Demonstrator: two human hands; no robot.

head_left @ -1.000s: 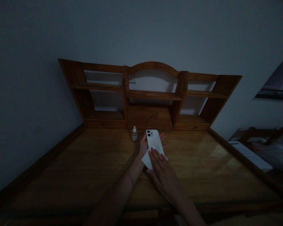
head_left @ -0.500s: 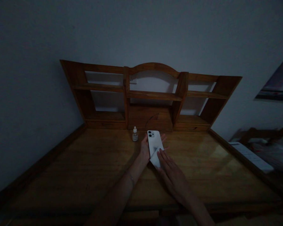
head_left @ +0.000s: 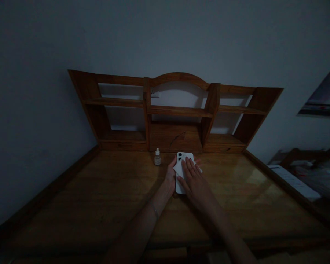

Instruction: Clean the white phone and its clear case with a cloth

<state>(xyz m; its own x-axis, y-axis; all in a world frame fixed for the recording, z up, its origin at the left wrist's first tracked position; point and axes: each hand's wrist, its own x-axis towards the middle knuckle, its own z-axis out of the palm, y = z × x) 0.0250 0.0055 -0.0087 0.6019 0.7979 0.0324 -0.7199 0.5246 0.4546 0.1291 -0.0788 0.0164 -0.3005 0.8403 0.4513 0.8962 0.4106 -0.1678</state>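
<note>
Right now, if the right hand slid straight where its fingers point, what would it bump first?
Past the phone and cloth under it, the right hand would probably meet the shelf; its height above the desk is hard to judge.

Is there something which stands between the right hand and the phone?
Yes: a white sheet, perhaps cloth or tissue, lies under the right hand, on the back of the phone, near its cameras. The bottle stands aside.

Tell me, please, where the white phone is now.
In the head view, the white phone rests right of center in the left hand, partly beneath the white cloth and right hand, with the dropper bottle to its left.
</note>
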